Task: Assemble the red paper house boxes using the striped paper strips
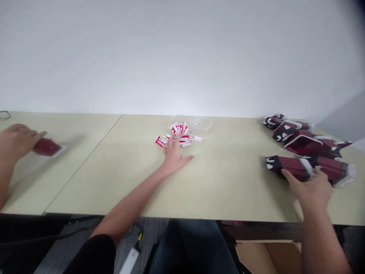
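Near the middle of the table, my left hand [174,154] has its fingers spread, with the fingertips at a pile of small red-and-white packets [185,140]. Two clear round plastic containers [201,125] lie just behind the pile. On the right, my right hand [312,188] grips a long dark red package [295,167] with black and white ends, thumb on the near side. More dark red packages [303,144] are heaped behind it, by the wall.
At the far left another person's hand [18,142] is at a dark red package [47,147]. The pale table [228,182] has a seam on the left. Below are an open cardboard box [253,257] and a white power strip [130,260].
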Demonstrator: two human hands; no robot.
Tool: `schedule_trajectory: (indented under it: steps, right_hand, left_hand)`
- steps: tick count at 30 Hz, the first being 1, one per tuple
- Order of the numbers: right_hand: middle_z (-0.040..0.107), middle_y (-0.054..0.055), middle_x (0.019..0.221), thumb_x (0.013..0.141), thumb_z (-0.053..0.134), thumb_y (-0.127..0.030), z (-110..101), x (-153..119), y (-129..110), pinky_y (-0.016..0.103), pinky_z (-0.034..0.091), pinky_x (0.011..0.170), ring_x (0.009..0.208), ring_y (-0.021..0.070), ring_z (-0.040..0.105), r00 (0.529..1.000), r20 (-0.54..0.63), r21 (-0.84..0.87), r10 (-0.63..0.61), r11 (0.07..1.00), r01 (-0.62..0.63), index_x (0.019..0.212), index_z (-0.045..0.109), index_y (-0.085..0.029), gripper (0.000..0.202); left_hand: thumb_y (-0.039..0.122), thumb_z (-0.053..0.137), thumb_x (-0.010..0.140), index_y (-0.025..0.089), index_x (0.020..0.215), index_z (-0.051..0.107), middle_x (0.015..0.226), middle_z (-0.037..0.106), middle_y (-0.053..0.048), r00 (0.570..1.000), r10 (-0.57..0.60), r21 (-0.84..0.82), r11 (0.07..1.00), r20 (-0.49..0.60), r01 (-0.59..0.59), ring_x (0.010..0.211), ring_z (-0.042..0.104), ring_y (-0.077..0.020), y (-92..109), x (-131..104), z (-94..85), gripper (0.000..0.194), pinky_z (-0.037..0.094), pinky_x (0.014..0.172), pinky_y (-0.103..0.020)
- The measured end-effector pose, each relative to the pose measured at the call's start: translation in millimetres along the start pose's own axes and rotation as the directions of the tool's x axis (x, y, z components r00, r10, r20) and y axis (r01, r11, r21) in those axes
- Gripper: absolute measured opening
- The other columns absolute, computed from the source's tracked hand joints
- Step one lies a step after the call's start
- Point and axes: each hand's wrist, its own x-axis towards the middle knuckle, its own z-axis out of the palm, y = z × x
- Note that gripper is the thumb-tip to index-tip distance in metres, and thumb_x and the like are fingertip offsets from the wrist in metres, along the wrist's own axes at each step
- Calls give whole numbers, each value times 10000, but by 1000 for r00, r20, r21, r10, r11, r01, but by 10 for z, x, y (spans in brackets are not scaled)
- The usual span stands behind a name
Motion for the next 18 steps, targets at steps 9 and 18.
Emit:
schedule_trajectory:
  steps: [9,18]
  right_hand:
    - [662,216,1136,687,585,-757,123,-823,-1029,518,445,951,1033,378,617,902,273,314,-334,918,244,1354,549,-72,956]
    - [703,85,1132,910,415,-581,413,-1348,-2010,470,408,1078,1126,282,602,238,601,753,-763,640,149,985,711,-202,487]
  left_hand:
    - [484,847,660,406,1444,412,1567,338,-100,934,212,-84,977,287,-196,1494,283,-348,-61,-255,219,900,239,1223,-644]
    - [481,937,512,214,1359,495,1347,600,-143,979,190,-599,794,79,-106,1251,597,-290,-304,-153,274,992,480,1119,-437]
